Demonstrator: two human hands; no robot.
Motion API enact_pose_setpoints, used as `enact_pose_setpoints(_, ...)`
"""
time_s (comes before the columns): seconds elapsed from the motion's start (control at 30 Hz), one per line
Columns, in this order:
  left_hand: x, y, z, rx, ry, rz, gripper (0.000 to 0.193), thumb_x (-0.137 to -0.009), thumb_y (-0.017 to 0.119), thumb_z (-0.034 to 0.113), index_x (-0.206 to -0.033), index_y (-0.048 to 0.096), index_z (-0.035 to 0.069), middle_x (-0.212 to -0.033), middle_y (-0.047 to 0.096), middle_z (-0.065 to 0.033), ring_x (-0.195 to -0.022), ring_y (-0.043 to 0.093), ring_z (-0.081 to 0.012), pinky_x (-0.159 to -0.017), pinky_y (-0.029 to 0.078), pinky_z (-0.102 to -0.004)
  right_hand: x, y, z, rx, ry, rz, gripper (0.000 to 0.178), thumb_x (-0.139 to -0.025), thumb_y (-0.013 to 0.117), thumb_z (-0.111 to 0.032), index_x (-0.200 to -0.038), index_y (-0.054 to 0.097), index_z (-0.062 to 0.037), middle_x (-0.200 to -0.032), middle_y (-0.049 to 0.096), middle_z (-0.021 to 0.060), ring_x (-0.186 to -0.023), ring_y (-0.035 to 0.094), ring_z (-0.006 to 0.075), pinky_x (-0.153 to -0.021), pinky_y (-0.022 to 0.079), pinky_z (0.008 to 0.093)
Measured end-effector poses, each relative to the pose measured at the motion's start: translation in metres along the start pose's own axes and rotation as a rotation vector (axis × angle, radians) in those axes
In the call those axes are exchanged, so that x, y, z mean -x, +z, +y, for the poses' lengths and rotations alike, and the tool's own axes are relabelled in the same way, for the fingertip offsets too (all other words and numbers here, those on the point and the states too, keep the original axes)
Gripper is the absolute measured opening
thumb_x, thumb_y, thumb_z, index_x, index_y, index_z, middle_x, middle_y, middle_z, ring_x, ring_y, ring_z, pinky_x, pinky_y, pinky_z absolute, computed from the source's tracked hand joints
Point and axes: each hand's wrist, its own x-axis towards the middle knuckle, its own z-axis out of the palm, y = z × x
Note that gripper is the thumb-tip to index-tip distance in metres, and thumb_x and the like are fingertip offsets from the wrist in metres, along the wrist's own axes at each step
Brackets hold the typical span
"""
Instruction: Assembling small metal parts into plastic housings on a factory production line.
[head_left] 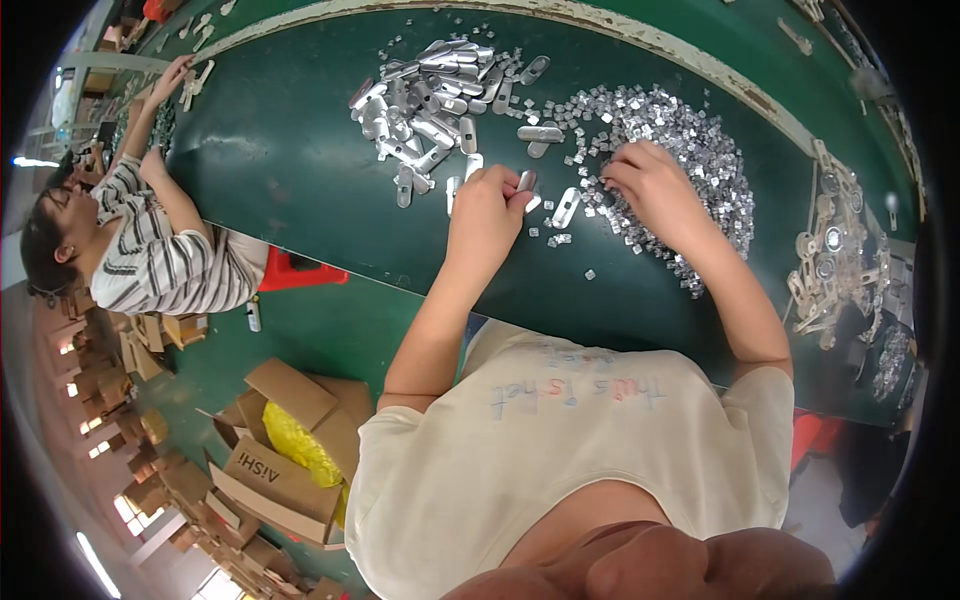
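Green workbench (pixel 290 150) | your left hand (pixel 487 215) is pinching a metal piece (pixel 526 181) | right hand (pixel 650 190) is picking, fingers curled, in the small-clip pile (pixel 690 140) | you are risking scattering clips.

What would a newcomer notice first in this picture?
Two glittering heaps on the green table: long silver metal pieces at top centre and small shiny parts to their right. The left hand holds one long piece; the right hand rests on the small parts.

Long metal pieces (pixel 430 95) lie left of small clips (pixel 670 135) on the table (pixel 290 150).
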Motion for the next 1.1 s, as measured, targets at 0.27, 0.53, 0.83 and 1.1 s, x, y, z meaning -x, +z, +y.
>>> enact_pose_setpoints(0.27, 0.006, -0.015, 0.034, 0.594, -0.021, -0.083, 0.005, -0.087, 0.053, 0.006, -0.091, 0.055, 0.003, -0.074, 0.057, -0.0055, -0.062, 0.055, -0.0105, -0.051, 0.043, -0.0231, 0.016, -0.003, 0.01, -0.039, 0.114, 0.19, 0.012, -0.073, 0.059, -0.001, -0.084, 0.056, -0.0001, -0.086, 0.053, 0.0101, -0.086, 0.051, 0.0276, -0.076, 0.043, 0.0355)
enact_pose_setpoints(0.53, 0.02, -0.013, 0.076, 0.739, 0.206, -0.117, 0.014, -0.084, 0.057, 0.0, -0.096, 0.062, 0.001, -0.092, 0.054, -0.005, -0.077, 0.053, -0.0079, -0.064, 0.043, -0.0194, 0.025, -0.007, 0.016, 0.128, 0.071, 0.148, 0.022, -0.065, 0.054, 0.005, -0.086, 0.06, -0.0013, -0.088, 0.053, 0.0086, -0.09, 0.05, 0.0238, -0.082, 0.038, 0.0334)
enact_pose_setpoints(0.83, 0.025, -0.006, 0.095, 0.919, 0.164, -0.093, 0.018, -0.079, 0.058, -0.007, -0.096, 0.058, -0.003, -0.095, 0.053, -0.0073, -0.079, 0.055, -0.0108, -0.065, 0.046, -0.0209, 0.028, -0.021, 0.024, -0.196, 0.248, 0.28, 0.021, -0.073, 0.053, 0.004, -0.092, 0.062, -0.0004, -0.081, 0.054, 0.0095, -0.077, 0.054, 0.0255, -0.069, 0.045, 0.031)
enact_pose_setpoints(1.1, 0.013, 0.01, 0.079, 1.182, 0.07, -0.111, 0.01, -0.082, 0.052, -0.005, -0.091, 0.054, -0.001, -0.101, 0.053, -0.0116, -0.078, 0.057, -0.0156, -0.073, 0.047, -0.0276, 0.03, -0.046, 0.029, -1.531, 0.634, 0.059, 0.023, -0.083, 0.056, -0.012, -0.1, 0.063, 0.0024, -0.08, 0.06, 0.0017, -0.071, 0.053, 0.0067, -0.068, 0.045, 0.0208)
